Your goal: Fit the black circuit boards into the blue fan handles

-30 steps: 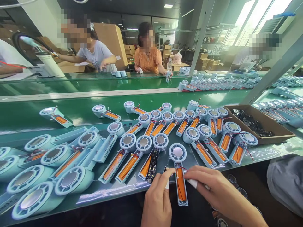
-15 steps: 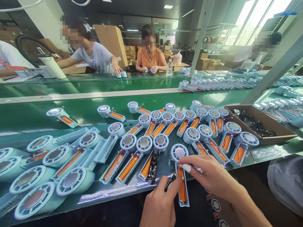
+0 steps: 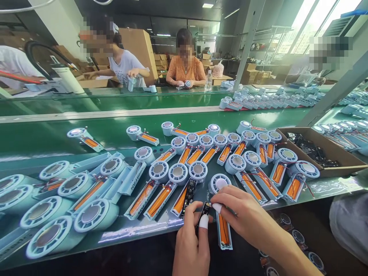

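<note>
My left hand (image 3: 192, 242) is closed on a small black circuit board (image 3: 205, 212), its thumb in a white finger cover pressing on the board. Close against the board's upper end, my right hand (image 3: 244, 211) pinches what looks like a tiny wire connector (image 3: 211, 205), mostly hidden by the fingertips. Under the right hand lies an open light-blue handheld fan (image 3: 217, 180), its handle holding an orange battery (image 3: 224, 230). Left of it, a second black circuit board (image 3: 188, 195) rests on the handle of another fan (image 3: 198, 170).
Several similar fans (image 3: 178, 174) lie in rows over the green bench (image 3: 115, 132). At the right stands a cardboard box (image 3: 345, 170) of black boards. Across the bench, people work; one in an orange top (image 3: 186, 69) holds a fan. A slanting metal post (image 3: 333, 92) rises at right.
My left hand has raised and turned the circuit board, bringing its end up to my right fingertips. The view has shifted slightly. Across the bench, a person has lifted a light-blue part.
</note>
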`<state>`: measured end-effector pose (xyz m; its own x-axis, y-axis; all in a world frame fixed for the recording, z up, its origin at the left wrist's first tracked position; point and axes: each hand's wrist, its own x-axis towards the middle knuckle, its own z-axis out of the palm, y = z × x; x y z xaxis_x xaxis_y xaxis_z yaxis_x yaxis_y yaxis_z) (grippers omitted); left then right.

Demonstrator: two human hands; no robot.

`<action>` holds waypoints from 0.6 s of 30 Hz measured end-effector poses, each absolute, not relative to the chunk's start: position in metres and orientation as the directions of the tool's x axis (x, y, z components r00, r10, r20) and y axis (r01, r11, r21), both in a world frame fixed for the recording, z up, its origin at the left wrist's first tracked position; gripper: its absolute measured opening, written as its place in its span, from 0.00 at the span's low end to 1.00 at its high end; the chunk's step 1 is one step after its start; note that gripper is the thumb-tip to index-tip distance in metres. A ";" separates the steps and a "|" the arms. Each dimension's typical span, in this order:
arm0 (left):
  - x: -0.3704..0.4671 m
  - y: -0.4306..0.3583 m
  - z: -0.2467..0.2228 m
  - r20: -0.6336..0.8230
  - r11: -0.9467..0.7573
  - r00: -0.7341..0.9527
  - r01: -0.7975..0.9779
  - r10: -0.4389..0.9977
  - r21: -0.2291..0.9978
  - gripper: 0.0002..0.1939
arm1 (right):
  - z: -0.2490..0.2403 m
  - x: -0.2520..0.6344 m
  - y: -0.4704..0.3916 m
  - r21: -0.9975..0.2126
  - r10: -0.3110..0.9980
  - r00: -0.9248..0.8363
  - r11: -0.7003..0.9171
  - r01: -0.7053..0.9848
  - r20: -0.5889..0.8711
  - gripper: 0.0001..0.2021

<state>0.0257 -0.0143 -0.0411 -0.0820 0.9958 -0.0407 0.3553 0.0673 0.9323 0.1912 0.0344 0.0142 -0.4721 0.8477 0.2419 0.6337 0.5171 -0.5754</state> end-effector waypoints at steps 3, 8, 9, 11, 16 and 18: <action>0.026 -0.014 -0.039 -0.069 0.095 -0.083 0.371 0.994 0.924 0.18 | 0.011 0.192 0.032 -0.537 0.837 -0.496 0.535 0.653 0.230 0.09; 0.029 -0.014 -0.034 -0.085 0.113 -0.102 0.317 0.991 0.942 0.18 | 0.009 0.191 0.030 -0.364 0.788 -0.541 0.616 0.699 0.293 0.10; 0.030 -0.015 -0.034 -0.080 0.109 -0.104 0.314 0.991 0.943 0.18 | 0.009 0.190 0.030 -0.327 0.771 -0.556 0.636 0.699 0.310 0.11; 0.030 -0.015 -0.035 -0.059 0.090 -0.101 0.333 0.993 0.938 0.18 | 0.010 0.190 0.031 -0.269 0.742 -0.580 0.666 0.696 0.338 0.12; 0.029 -0.016 -0.045 0.097 -0.055 -0.072 0.447 0.993 0.893 0.18 | 0.011 0.187 0.032 -0.149 0.681 -0.617 0.710 0.688 0.394 0.14; 0.028 -0.016 -0.051 0.193 -0.140 -0.053 0.508 0.980 0.850 0.19 | 0.011 0.186 0.032 -0.114 0.665 -0.626 0.717 0.687 0.407 0.15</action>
